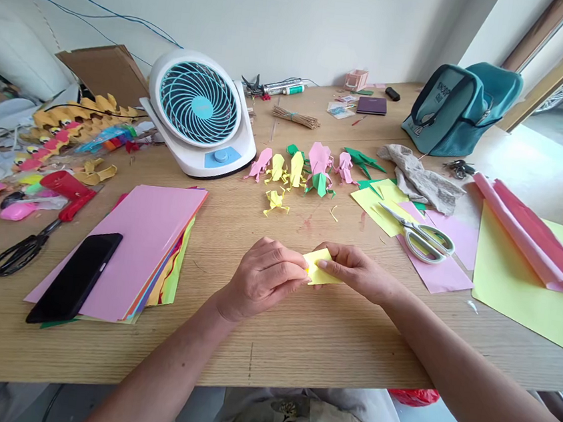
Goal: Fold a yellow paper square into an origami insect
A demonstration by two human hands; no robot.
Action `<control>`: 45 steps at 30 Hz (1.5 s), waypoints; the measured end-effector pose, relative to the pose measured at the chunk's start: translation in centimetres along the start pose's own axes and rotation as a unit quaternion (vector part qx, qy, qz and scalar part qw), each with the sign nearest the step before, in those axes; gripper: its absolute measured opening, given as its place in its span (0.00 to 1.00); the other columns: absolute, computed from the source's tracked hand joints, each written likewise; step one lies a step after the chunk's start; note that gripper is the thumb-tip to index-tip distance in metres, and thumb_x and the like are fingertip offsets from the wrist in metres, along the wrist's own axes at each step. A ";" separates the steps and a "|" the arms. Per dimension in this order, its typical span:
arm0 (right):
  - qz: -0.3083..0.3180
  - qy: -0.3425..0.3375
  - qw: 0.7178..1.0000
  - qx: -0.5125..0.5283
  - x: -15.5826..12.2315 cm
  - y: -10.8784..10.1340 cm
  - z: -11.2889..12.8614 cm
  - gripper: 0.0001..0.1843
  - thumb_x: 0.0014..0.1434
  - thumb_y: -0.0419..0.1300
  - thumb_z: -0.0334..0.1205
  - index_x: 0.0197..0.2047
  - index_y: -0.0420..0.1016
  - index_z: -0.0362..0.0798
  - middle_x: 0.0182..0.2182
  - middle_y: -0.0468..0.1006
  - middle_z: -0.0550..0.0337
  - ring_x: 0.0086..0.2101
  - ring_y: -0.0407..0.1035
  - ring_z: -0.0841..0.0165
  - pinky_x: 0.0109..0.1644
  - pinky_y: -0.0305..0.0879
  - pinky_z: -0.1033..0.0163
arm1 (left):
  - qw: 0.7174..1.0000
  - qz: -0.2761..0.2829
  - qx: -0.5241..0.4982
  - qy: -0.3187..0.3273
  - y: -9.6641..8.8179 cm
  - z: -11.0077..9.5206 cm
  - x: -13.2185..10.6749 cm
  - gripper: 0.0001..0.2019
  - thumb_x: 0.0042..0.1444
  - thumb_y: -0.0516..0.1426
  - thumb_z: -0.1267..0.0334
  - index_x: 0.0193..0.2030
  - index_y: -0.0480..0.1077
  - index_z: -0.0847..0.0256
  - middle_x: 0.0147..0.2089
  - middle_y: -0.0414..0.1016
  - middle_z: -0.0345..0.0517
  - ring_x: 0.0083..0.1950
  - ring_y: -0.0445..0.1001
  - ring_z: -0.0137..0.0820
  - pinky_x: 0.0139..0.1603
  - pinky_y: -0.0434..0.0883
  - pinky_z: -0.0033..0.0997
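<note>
Between my two hands is a small folded piece of yellow paper [325, 274], held just above the wooden table. My left hand [270, 278] pinches its left edge with thumb and fingers. On the other side, my right hand [353, 270] grips the paper, thumb on top and fingers behind it. Beyond my hands stand several folded paper frogs: a yellow one [276, 201] nearest, a pink one [320, 155] and a green one [320, 183] behind. A thin yellow paper scrap [333, 212] lies close by.
At left, a black phone [76, 277] rests on a stack of coloured paper [152, 224], beside black-handled scissors [23, 254]. A white fan [198, 112] stands behind. At right are white-handled scissors [426, 242], a grey cloth [423, 179], yellow sheets [515, 289] and a teal bag [460, 112].
</note>
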State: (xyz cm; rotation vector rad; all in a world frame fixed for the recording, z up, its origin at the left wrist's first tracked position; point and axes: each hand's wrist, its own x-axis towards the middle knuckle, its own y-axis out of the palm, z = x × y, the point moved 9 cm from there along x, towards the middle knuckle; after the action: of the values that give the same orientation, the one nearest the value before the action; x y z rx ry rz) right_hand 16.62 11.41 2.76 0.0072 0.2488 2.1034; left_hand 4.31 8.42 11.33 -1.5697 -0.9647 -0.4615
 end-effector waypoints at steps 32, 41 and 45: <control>-0.043 -0.040 0.990 -0.125 -0.2 0.0 -0.1 0.22 0.62 0.59 0.59 0.37 0.69 0.47 0.29 0.67 0.63 0.30 0.59 0.71 0.32 0.55 0.65 | 0.994 -0.010 0.034 -0.106 0.3 1.5 0.0 0.04 0.59 0.61 0.64 0.36 0.70 0.58 0.37 0.74 0.44 0.38 0.72 0.31 0.41 0.68 0.32; -0.077 -0.040 0.989 -0.122 -0.1 0.0 -0.1 0.21 0.62 0.59 0.59 0.40 0.72 0.47 0.28 0.68 0.63 0.30 0.62 0.69 0.32 0.56 0.65 | 0.987 -0.029 0.010 -0.157 0.6 2.0 -0.2 0.06 0.59 0.59 0.69 0.32 0.66 0.59 0.33 0.73 0.41 0.33 0.70 0.27 0.37 0.69 0.29; -0.094 -0.038 0.985 -0.137 -0.1 -0.3 -0.2 0.21 0.63 0.58 0.58 0.41 0.73 0.47 0.28 0.69 0.62 0.30 0.62 0.69 0.31 0.56 0.65 | 0.977 -0.030 0.008 -0.211 0.9 3.0 -0.6 0.04 0.59 0.58 0.68 0.34 0.67 0.58 0.30 0.72 0.39 0.31 0.68 0.27 0.36 0.68 0.29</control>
State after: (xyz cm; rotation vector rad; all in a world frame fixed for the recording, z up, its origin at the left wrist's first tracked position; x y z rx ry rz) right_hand 16.94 11.45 2.52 -0.0959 -0.0860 1.9289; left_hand 4.01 11.05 9.58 -1.6609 -1.3370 -0.1602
